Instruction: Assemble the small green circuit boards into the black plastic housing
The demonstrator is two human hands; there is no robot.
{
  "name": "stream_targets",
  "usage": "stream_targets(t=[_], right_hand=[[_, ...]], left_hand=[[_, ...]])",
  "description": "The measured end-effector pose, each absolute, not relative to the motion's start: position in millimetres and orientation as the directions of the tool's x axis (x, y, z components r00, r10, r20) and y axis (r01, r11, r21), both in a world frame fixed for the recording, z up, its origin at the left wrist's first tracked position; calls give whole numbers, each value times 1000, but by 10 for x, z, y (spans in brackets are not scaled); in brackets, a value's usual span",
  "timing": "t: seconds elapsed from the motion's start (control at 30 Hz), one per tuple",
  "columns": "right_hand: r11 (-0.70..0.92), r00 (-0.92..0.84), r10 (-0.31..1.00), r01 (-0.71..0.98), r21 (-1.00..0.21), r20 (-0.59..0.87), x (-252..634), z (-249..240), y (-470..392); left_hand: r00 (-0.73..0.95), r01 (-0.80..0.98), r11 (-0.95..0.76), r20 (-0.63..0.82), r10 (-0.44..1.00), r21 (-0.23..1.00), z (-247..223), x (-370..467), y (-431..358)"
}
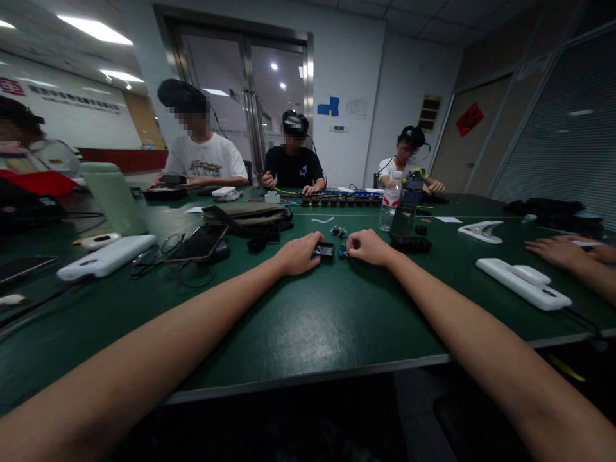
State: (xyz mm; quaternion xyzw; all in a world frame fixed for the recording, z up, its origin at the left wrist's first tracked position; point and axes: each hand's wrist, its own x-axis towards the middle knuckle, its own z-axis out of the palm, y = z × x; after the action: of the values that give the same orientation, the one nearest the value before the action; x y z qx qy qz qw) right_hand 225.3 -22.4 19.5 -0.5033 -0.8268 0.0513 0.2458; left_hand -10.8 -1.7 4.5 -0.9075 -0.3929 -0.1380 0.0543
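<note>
My left hand [301, 253] rests on the green table [298, 321], its thumb and fingers closed on the left edge of a small open black box [326, 250]. Just right of the box, my right hand [366, 248] is closed in a pinch at a small blue and metallic part [343, 251]. A few similar small parts [338, 231] lie just beyond, between the two hands. The inside of the box looks dark, with something pale in it too small to tell.
Left are a grey pouch [240, 217], a phone [198, 244], a white power bank [106, 256] and a green bottle [111, 199]. Right are a clear bottle [389, 204], a black case [410, 244] and a white device [522, 284]. Another person's hand [558, 249] is far right; several people sit around.
</note>
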Motion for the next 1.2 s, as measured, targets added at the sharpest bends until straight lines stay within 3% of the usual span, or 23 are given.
stream_targets(t=[0.33,0.5,0.87,1.2], right_hand=[[530,-309,828,702,-475,468,2276,190,-205],[528,-306,836,673,-518,455,2272,190,-201],[525,-351,845,692,-496,403,2267,178,-209],[529,-314,836,682,-506,450,2265,207,-231]], left_hand=[[655,726,-687,289,698,14,82,-105,-70],[660,715,-699,299,689,32,70,-107,-54],[663,711,-702,305,684,30,45,-114,-23],[670,709,-705,296,681,20,56,-110,-24]])
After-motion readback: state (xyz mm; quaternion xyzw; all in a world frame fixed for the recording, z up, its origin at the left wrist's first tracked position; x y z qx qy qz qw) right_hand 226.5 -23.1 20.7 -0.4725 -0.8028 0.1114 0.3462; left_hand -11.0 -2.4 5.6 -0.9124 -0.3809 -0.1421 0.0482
